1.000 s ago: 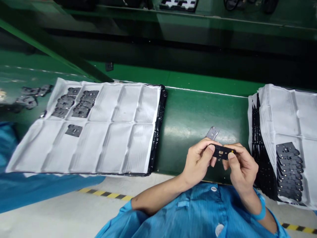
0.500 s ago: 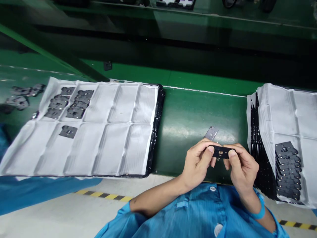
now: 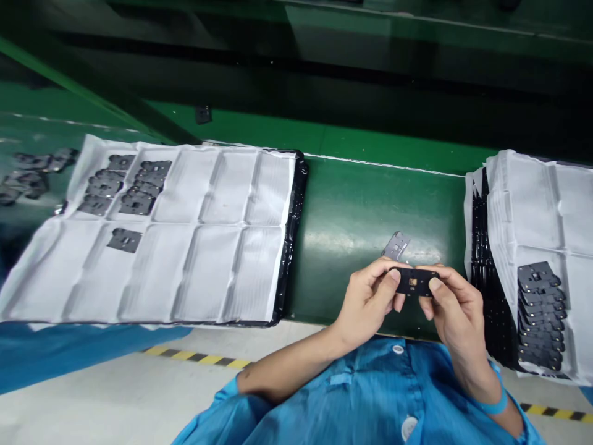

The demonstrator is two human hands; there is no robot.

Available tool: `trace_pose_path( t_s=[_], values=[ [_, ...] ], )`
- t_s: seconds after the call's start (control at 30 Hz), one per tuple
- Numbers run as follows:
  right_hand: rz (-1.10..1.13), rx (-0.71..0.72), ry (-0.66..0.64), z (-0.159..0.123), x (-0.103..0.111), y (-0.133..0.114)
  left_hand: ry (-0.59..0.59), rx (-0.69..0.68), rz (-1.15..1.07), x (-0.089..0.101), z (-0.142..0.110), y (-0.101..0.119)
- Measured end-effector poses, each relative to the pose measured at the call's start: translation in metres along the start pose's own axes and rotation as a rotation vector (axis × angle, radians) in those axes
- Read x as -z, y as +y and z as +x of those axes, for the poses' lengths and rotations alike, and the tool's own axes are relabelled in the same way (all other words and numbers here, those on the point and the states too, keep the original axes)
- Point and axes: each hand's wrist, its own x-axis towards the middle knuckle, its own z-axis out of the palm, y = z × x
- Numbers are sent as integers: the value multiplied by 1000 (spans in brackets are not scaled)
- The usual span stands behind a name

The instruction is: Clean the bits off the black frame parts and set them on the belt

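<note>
A small black flat part (image 3: 414, 281) with a gold contact is pinched at its two ends by my left hand (image 3: 370, 300) and my right hand (image 3: 456, 309), just above the near edge of the green bench (image 3: 361, 210). Both hands have thumb and fingers closed on it. Just behind my fingers a grey metal plate (image 3: 396, 246) lies flat on the bench. To the left, a black tray lined with white paper (image 3: 222, 247) has a few of its far-left cells filled with dark parts (image 3: 139, 191). On the right, a row of the same parts (image 3: 540, 315) stands in another paper-lined tray (image 3: 546, 204).
Loose dark parts (image 3: 28, 176) lie on the bench left of the left tray. A stack of black trays (image 3: 486, 266) sits under the right paper. Blue cloth (image 3: 69, 352) hangs at the lower left. Grey floor with yellow-black tape (image 3: 199, 357) lies below the bench edge.
My hands stay together on the black part and turn it slightly, so its gold contact faces me more. The view has shifted a little.
</note>
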Motion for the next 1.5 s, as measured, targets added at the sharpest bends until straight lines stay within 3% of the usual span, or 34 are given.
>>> trace_pose_path(
  t_s=[0.37,0.63,0.83,1.03,1.2,1.27,1.37,1.43,1.5],
  values=[
    [-57,-21,177,2,-6,10,30,103,6,-2,3,4],
    [-42,-91,193,0,-6,2,-111,196,-121,1,1,8],
    [-81,-69,147,-4,-6,1,-39,212,-62,0,3,9],
    [-157,35,186,-5,-19,-1,-3,253,-113,0,1,0],
    [-18,79,174,-7,-28,3,59,277,-184,4,0,4],
    [45,128,175,-10,-28,8,75,238,-130,7,9,16],
    [72,167,133,-17,-25,16,51,45,95,-2,36,44],
    [37,167,97,-20,-22,21,-88,-99,284,-22,66,62],
    [-19,167,47,-22,-18,26,-330,-173,380,-53,103,71]
  ],
)
